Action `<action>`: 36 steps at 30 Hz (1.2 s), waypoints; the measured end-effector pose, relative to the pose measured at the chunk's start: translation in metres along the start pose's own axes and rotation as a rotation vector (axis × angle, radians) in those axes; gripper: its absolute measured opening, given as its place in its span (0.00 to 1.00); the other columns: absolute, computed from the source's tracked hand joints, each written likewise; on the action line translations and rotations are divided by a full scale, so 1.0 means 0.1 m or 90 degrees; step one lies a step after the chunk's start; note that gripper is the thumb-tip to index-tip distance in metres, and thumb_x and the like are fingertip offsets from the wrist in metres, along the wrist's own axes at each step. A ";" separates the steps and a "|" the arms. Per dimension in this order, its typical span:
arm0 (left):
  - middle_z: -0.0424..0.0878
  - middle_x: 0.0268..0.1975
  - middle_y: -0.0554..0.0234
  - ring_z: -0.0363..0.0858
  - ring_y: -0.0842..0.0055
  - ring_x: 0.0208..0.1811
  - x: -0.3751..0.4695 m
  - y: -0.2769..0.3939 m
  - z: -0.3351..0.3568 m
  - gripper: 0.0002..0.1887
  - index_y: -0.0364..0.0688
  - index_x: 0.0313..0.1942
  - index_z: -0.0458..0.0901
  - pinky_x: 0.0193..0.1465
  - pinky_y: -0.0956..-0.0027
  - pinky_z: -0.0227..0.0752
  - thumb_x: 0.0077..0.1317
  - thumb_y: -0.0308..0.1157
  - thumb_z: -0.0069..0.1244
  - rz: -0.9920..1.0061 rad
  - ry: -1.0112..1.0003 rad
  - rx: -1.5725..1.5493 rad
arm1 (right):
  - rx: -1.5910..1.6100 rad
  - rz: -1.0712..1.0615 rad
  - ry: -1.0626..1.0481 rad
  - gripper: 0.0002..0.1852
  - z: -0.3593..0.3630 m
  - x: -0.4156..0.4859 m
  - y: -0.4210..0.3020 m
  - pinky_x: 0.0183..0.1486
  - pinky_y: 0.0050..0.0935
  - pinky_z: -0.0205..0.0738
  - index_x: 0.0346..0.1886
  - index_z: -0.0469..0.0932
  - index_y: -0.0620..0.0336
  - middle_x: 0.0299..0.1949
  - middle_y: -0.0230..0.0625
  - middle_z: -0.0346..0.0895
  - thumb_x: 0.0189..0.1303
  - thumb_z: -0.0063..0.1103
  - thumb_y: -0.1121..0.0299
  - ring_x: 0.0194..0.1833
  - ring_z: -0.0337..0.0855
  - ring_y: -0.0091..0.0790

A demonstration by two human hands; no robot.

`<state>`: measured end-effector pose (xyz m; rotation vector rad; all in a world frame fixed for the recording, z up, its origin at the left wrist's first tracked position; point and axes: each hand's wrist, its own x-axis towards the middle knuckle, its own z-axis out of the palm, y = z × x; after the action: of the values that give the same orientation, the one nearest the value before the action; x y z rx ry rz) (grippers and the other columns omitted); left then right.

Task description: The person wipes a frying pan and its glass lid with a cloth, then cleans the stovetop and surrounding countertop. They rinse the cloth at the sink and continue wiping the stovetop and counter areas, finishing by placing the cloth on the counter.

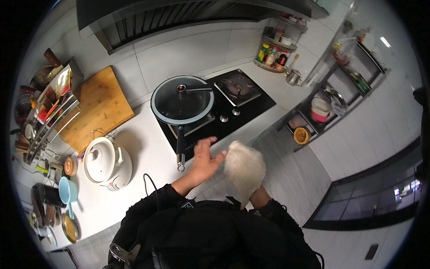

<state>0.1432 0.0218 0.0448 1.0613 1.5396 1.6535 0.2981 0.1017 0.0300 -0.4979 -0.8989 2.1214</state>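
Observation:
A limp, cream-coloured sheet [245,164], apparently flattened dough, hangs over my right hand [259,197]. The sheet hides the fingers of that hand; only the wrist area shows. My left hand [205,159] is blurred, fingers apart, with its thumb close to the sheet's left edge; nothing is in it. Beyond the left hand, a frying pan [180,141] with a glass lid [178,104] sits on the left burner of a black hob [208,134]. Its handle points towards me.
Left of the hob stands a white lidded ceramic pot [117,168] on the white worktop [147,158]. A wooden cutting board [100,104] leans by the wall near a knife rack [55,117]. Seasoning bottles fill a corner rack [273,57]. To the right is a dark shelf [336,90].

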 end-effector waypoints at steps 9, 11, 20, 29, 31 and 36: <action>0.76 0.18 0.67 0.73 0.77 0.14 0.84 -0.07 0.36 0.27 0.41 0.27 0.75 0.16 0.70 0.67 0.79 0.52 0.37 -0.393 -0.062 0.037 | 0.159 0.279 0.014 0.24 0.05 1.00 0.31 0.34 0.41 0.74 0.34 0.73 0.50 0.29 0.35 0.75 0.73 0.40 0.41 0.30 0.77 0.37; 0.81 0.21 0.57 0.80 0.61 0.20 1.03 -0.22 0.30 0.24 0.38 0.30 0.78 0.24 0.60 0.74 0.78 0.47 0.40 0.107 -0.003 0.268 | 0.164 0.260 0.063 0.22 0.15 1.13 0.33 0.51 0.37 0.78 0.39 0.74 0.51 0.41 0.34 0.79 0.76 0.38 0.45 0.45 0.81 0.33; 0.78 0.53 0.47 0.75 0.51 0.56 1.13 -0.46 -0.53 0.20 0.36 0.54 0.75 0.59 0.55 0.70 0.65 0.36 0.58 0.142 0.310 0.536 | 0.264 0.120 -0.409 0.28 -0.12 2.40 0.02 0.63 0.43 0.72 0.63 0.68 0.63 0.59 0.43 0.74 0.75 0.39 0.48 0.58 0.77 0.41; 0.74 0.60 0.34 0.80 0.57 0.53 1.18 -1.14 -1.23 0.62 0.32 0.72 0.24 0.59 0.61 0.74 0.63 0.45 0.64 -0.275 0.410 0.193 | -0.803 -0.370 -0.680 0.29 -0.28 5.53 0.38 0.76 0.35 0.53 0.76 0.57 0.57 0.75 0.37 0.59 0.76 0.41 0.59 0.74 0.60 0.36; 0.75 0.61 0.36 0.85 0.60 0.46 1.23 -1.06 -1.21 0.66 0.34 0.72 0.16 0.51 0.65 0.80 0.63 0.44 0.65 -0.295 0.390 0.067 | -1.035 -0.580 -0.864 0.29 -0.02 5.87 0.96 0.77 0.35 0.51 0.76 0.57 0.58 0.76 0.38 0.57 0.75 0.39 0.61 0.75 0.57 0.36; 0.79 0.50 0.45 0.83 0.68 0.31 1.31 -0.83 -1.08 0.60 0.48 0.73 0.25 0.19 0.72 0.75 0.63 0.38 0.65 -0.373 0.407 -0.115 | -0.999 -0.519 -1.044 0.31 0.58 5.88 1.49 0.80 0.37 0.40 0.78 0.53 0.55 0.79 0.41 0.50 0.73 0.38 0.61 0.79 0.47 0.41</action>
<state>-0.0192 0.0936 -0.0184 -0.0609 1.8044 1.7185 -0.1817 0.4630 -0.0728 1.0235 -2.8385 0.2603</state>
